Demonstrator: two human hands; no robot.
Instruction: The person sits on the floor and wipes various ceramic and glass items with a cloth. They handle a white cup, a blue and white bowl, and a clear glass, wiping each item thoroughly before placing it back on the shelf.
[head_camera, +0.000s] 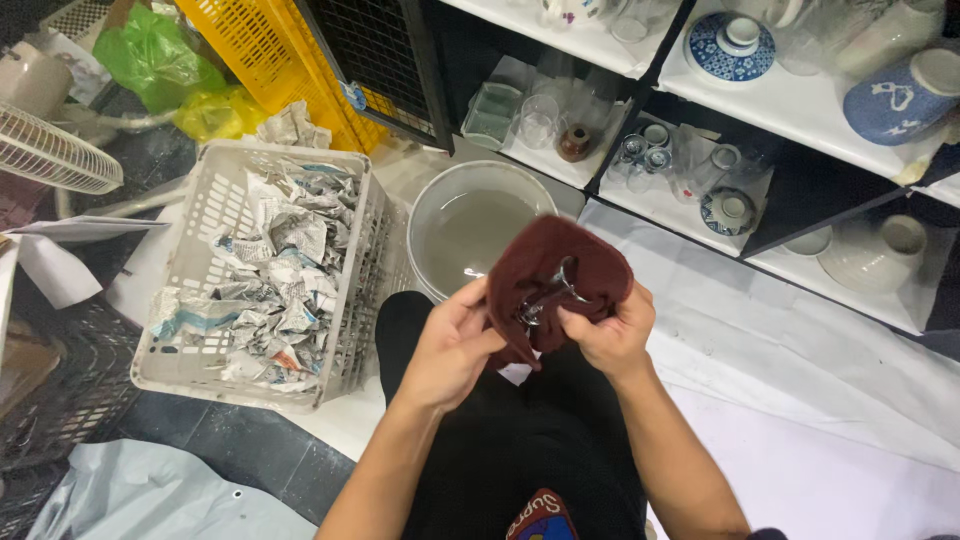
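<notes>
Small clear glass piece (548, 290) is wrapped in dark maroon cloth (560, 262), held over the lap; long axis unclear. Left hand (452, 345) and right hand (607, 335) fingers closed on cloth.

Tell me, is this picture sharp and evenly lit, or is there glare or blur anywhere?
Head view: mostly sharp and evenly lit; the basin of cloudy water shows a small bright reflection, the glass piece inside the dark red cloth glints, and the shelves tilt at the frame's edge from the wide lens.
</notes>
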